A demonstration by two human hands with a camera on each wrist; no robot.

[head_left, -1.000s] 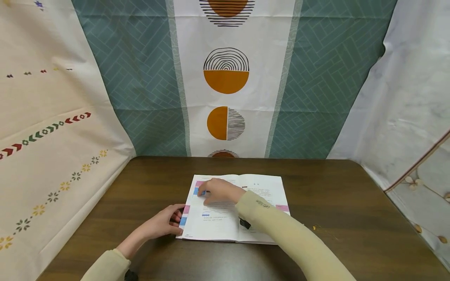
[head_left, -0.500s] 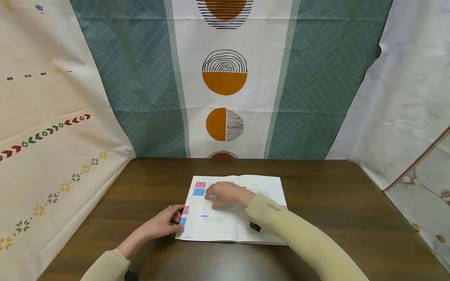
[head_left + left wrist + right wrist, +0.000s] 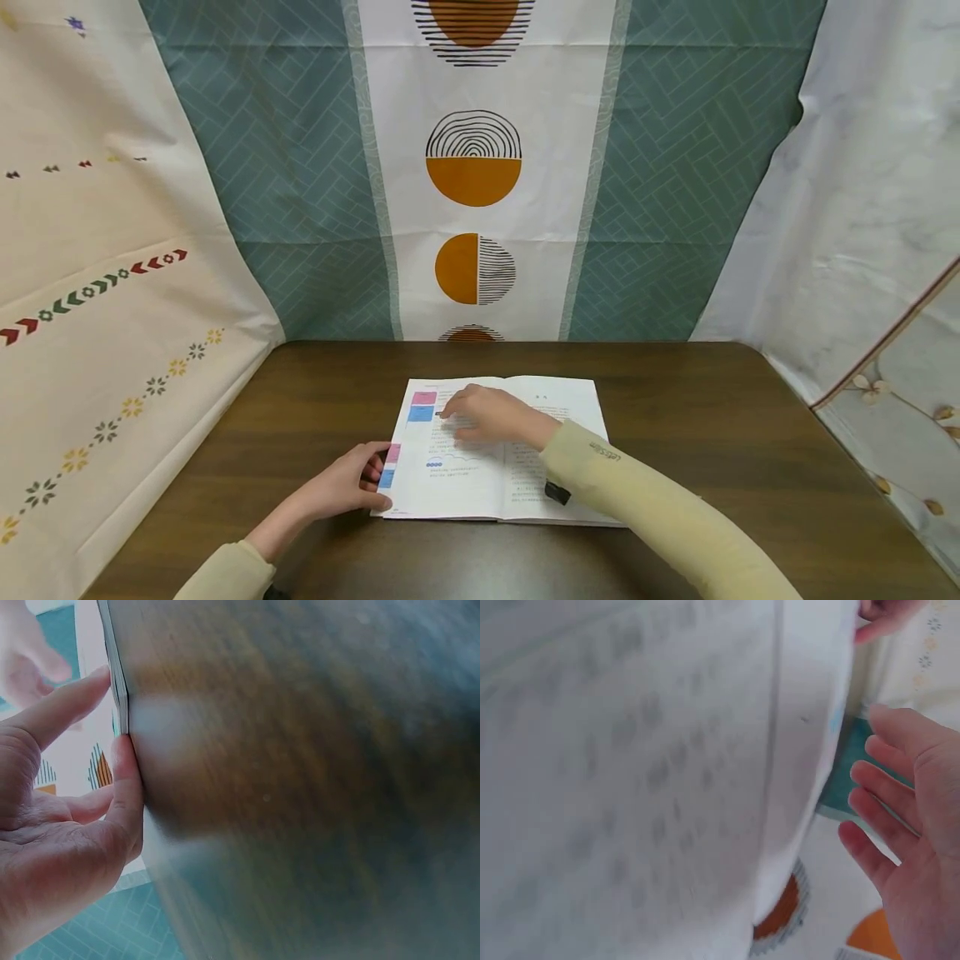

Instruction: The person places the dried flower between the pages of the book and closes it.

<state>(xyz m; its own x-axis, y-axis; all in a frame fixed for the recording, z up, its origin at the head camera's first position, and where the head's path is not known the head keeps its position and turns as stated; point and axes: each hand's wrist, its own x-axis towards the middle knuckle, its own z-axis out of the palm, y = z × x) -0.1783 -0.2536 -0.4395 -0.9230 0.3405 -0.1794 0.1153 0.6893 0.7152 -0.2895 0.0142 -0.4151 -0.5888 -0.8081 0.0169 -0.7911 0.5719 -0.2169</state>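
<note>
An open book lies flat on the brown counter, near its middle, spine running away from the person. Pink and blue blocks mark the left page's outer margin.

Right hand: palm down over the left page's upper part, close to the spine. Fingers are straight and relaxed, tips at the printed lines just beside the upper coloured blocks; nothing is gripped. The right wrist view confirms extended fingers above the pale page, though heavily blurred.

Left hand: at the book's left edge, near the lower corner. Fingers are loosely curled, with the tips against the page edge beside the lower blocks. In the left wrist view, the fingertips touch the stacked page edges; no page is pinched.

Patterned cloths hang behind and beside the counter.
</note>
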